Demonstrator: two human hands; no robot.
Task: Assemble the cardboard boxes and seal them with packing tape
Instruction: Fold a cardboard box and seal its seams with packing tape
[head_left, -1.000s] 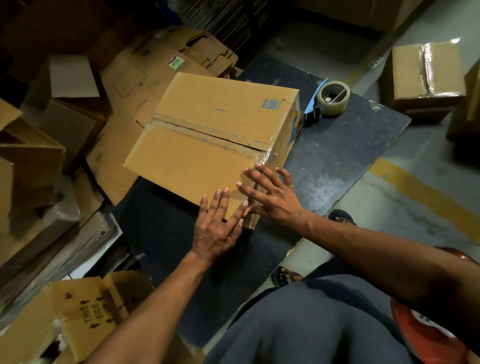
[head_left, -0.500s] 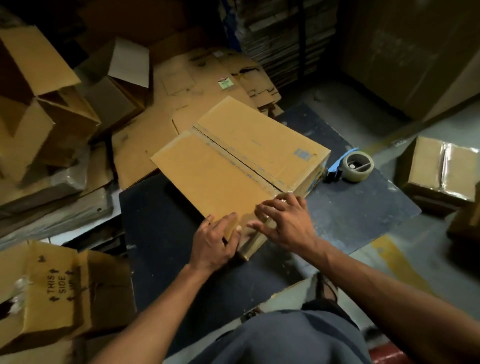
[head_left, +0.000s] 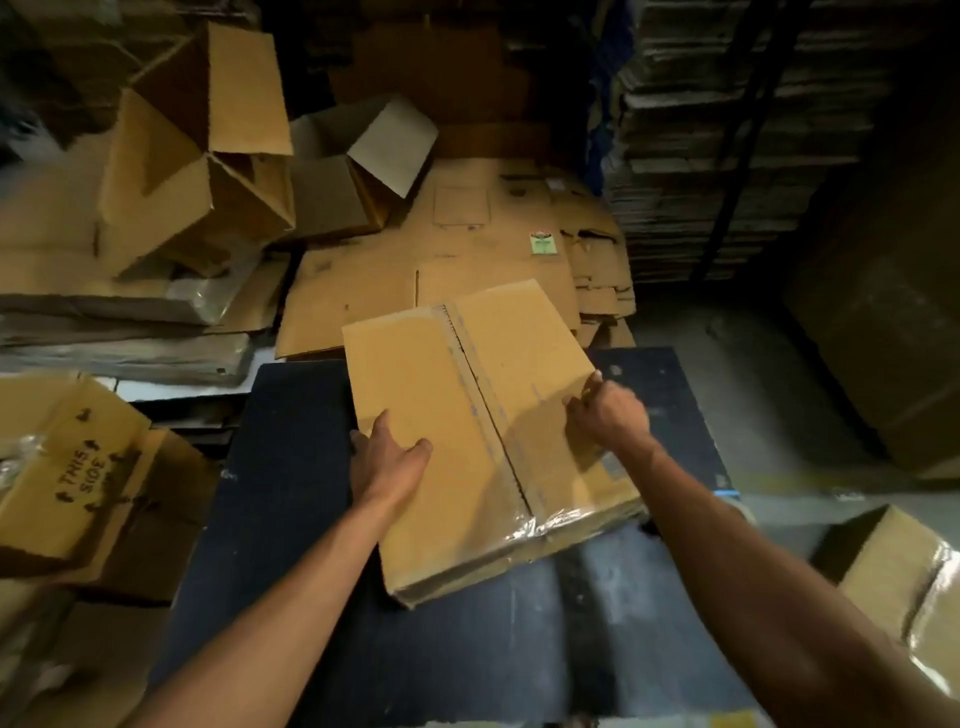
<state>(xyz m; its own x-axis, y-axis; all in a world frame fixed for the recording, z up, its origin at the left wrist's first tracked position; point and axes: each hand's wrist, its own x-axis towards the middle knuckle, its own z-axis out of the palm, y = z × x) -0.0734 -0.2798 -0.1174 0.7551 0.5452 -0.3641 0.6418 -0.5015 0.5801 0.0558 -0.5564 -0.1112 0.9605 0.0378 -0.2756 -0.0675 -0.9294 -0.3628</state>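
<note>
**Both hands on closed box, dark desk**

Far left: printed carton (head_left: 72, 467) reading "THIS SIDE", lying tilted, clear plastic at its left edge. Above it, open carton (head_left: 197, 156) with flaps up, sitting on wrapped flat stock (head_left: 124, 332). Next right, smaller open box (head_left: 353, 176), one pale flap raised. Flattened cardboard sheets (head_left: 467, 244) spread behind the desk (head_left: 291, 519), one with a green label.

Left hand (head_left: 387, 460): palm down on the left top flap of the cardboard box (head_left: 467, 415), thumb spread right across the flap, fingers curled over the box's left edge. Grip closed on that edge. The box lies mostly right of and beyond this hand.

Box sits on the dark desk, flaps folded shut, centre seam running from far end to near end, slightly diagonal. Clear tape (head_left: 540, 525) shiny over the near end of the seam and the near edge. Box between the two hands.

Right hand (head_left: 605, 413): at the box's right edge, near the far right corner, fingers bent onto the right flap, thumb side hidden. Grip looks closed on the edge; box lies left of this hand.

Far right: stacked flat cardboard (head_left: 727, 156) in shadow at the back, taped box (head_left: 904, 587) on the floor at lower right.
</note>
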